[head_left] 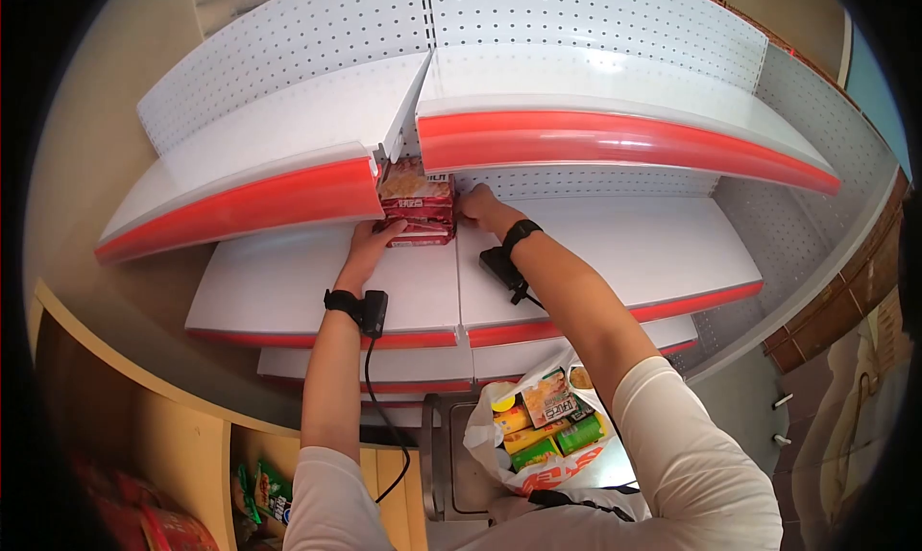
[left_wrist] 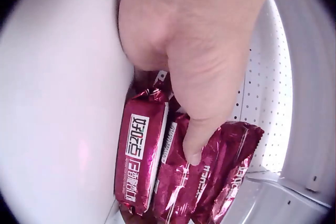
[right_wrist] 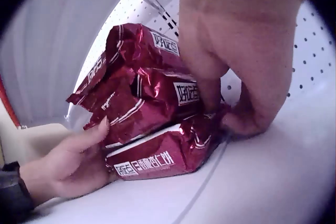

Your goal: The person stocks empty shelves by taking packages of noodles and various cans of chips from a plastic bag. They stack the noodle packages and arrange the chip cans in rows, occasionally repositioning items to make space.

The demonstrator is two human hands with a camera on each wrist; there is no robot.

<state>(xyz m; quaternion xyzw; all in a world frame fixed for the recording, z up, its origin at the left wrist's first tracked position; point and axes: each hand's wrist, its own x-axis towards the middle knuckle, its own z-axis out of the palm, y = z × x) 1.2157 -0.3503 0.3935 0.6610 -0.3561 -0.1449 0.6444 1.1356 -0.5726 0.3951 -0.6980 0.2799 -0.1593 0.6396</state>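
A stack of shiny dark-red biscuit packets (head_left: 421, 223) lies on the white middle shelf, under the gap between two upper shelf boards. My left hand (head_left: 365, 251) is at the stack's left end. In the left wrist view its thumb (left_wrist: 202, 134) curls over the front of an upper packet; its other fingers are hidden behind the end. My right hand (head_left: 488, 212) holds the right end. Its thumb and a bent finger pinch the crimped wrapper end of the bottom packet (right_wrist: 152, 158), as the right wrist view shows.
Red-edged upper shelves (head_left: 615, 140) overhang the hands, with a tilted white panel (head_left: 406, 105) between them. Below the right arm, a plastic bag (head_left: 485, 436) holds several yellow and green packages and a biscuit packet (head_left: 549, 397). A wooden cabinet (head_left: 182, 436) with snack bags stands lower left.
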